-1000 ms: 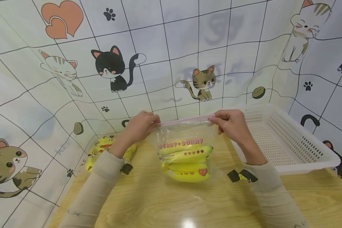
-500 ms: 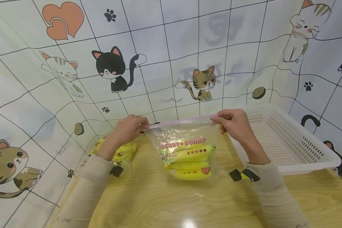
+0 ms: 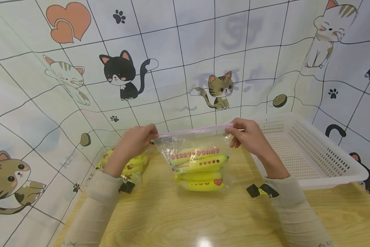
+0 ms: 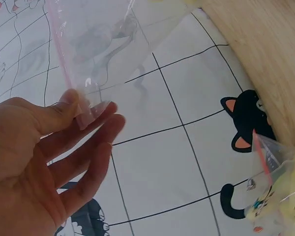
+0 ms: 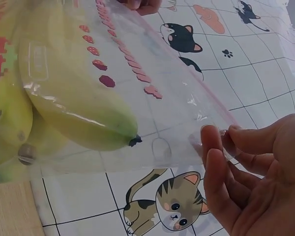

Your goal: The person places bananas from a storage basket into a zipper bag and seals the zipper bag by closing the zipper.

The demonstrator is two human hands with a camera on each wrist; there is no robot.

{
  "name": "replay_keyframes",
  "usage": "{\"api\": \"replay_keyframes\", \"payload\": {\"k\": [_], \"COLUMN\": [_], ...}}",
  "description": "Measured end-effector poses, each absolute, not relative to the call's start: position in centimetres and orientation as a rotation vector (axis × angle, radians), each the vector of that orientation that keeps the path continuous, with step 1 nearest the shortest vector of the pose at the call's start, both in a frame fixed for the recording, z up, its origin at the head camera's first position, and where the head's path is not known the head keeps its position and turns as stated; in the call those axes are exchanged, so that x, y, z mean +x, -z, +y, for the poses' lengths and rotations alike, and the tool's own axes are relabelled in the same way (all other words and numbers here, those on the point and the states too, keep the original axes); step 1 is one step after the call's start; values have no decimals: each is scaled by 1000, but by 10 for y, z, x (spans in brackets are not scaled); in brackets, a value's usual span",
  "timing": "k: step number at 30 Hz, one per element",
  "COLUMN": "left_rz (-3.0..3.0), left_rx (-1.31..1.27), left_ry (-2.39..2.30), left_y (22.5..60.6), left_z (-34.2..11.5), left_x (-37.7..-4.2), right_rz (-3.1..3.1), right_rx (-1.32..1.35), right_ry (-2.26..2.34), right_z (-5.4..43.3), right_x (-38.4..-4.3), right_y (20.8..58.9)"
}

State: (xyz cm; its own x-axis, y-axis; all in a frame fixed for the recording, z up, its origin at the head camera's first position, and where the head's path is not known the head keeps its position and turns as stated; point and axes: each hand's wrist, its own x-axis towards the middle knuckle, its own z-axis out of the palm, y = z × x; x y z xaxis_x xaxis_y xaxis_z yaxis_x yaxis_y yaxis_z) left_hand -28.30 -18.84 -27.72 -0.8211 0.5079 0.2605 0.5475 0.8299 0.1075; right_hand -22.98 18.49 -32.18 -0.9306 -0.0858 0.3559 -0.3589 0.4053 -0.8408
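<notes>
A clear zip bag (image 3: pixel 197 140) with pink lettering and a pink zip strip hangs between my two hands over the table. Inside lie several yellow bananas (image 3: pixel 200 176), their tips greenish. With thumb and fingers, my left hand (image 3: pixel 135 139) pinches the strip's left end; in the left wrist view the thumb (image 4: pixel 69 105) presses the corner and the other fingers are spread behind. At the opposite end, my right hand (image 3: pixel 248 135) pinches the top corner. The right wrist view shows a banana (image 5: pixel 83 103) close up through the film. The strip is stretched nearly straight.
A white perforated plastic basket (image 3: pixel 326 181) stands at the right. Behind my left forearm lies another printed zip bag (image 3: pixel 135 164) with yellow contents. A cat-patterned sheet (image 3: pixel 172 68) rises behind the wooden table (image 3: pixel 172 219).
My left hand has slid leftward along the strip to its end, pulling the bag's top wide. The bag has swung slightly, and my right hand has stayed near its corner.
</notes>
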Motion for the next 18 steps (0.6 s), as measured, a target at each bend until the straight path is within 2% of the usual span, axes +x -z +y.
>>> {"api": "replay_keyframes", "payload": {"k": [10, 18], "left_rz": [-2588, -2373], "left_rx": [-697, -463], "left_ry": [885, 1859], "left_y": [309, 356], "left_z": [-189, -185], "left_x": [-290, -290], "right_rz": [-2358, -2217], "right_rx": [315, 323], "right_ry": [-1633, -1665], "right_z": [176, 160], "right_x": [-237, -243], "right_y": [331, 343]}}
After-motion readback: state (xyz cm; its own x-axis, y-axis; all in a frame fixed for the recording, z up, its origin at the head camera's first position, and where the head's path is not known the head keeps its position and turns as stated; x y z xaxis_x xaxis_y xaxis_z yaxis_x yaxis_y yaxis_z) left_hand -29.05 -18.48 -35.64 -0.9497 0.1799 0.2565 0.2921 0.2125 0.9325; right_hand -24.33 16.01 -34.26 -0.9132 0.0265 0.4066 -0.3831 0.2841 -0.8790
